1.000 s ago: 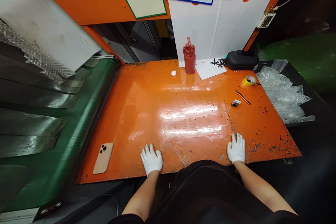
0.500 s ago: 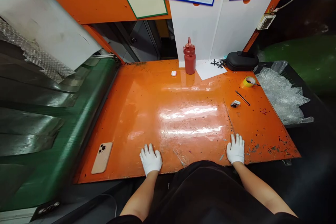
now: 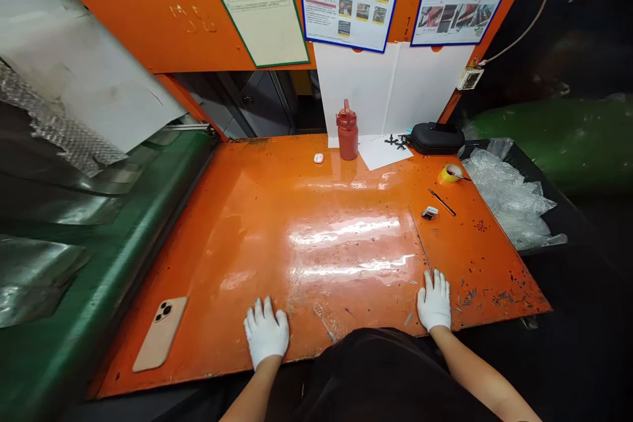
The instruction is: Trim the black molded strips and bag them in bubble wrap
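Left hand (image 3: 266,336) and right hand (image 3: 434,303) are still gloved, palms down, fingers spread, empty, on the orange tabletop (image 3: 257,211) across the lower frame. Phone (image 3: 161,336)'s lower left. Only the view's shifted, showing more of the posters (image 3: 351,0) up top; nothing's been picked up.

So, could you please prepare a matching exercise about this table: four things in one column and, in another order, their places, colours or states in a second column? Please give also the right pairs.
Column one
1. phone
2. bottle
3. roll of tape
4. left hand

Column two
A. yellow, near the right edge of the table
B. gloved in white, fingers spread on the table
C. near the front left corner of the table
D. red, standing upright beside the sheet of paper

Right pairs: 1-C, 2-D, 3-A, 4-B
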A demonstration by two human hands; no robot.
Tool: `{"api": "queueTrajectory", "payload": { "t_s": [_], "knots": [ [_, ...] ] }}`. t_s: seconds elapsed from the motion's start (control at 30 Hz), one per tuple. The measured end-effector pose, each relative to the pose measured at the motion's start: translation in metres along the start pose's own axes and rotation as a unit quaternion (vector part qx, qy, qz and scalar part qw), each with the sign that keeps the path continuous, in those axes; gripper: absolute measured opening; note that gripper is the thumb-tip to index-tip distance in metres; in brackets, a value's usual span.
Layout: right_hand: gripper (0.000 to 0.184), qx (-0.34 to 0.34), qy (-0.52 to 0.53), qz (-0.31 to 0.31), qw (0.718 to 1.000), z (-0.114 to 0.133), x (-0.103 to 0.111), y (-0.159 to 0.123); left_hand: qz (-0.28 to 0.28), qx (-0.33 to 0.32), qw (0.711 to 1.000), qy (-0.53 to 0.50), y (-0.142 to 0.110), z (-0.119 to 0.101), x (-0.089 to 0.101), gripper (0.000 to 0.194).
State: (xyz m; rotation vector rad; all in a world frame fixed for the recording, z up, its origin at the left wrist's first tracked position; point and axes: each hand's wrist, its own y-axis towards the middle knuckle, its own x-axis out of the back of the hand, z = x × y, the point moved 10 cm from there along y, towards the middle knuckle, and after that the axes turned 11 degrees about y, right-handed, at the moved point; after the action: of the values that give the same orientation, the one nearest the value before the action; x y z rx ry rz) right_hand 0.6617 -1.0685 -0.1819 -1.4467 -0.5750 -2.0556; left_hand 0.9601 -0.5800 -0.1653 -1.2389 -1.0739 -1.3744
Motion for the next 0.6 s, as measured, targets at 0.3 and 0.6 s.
{"api": "queueTrajectory", "payload": {
  "t_s": [0.3, 0.6],
  "knots": [
    [0.066, -0.005, 0.005, 0.002, 1.0, -0.003, -0.005, -0.001, 0.006, 0.0, 1.0, -0.004, 0.002, -0.001, 0.003, 0.066],
    [0.066, -0.007, 0.024, -0.004, 1.0, -0.007, -0.007, 0.001, 0.027, 0.002, 0.998, -0.054, 0.002, 0.003, -0.009, 0.071]
  ]
}}
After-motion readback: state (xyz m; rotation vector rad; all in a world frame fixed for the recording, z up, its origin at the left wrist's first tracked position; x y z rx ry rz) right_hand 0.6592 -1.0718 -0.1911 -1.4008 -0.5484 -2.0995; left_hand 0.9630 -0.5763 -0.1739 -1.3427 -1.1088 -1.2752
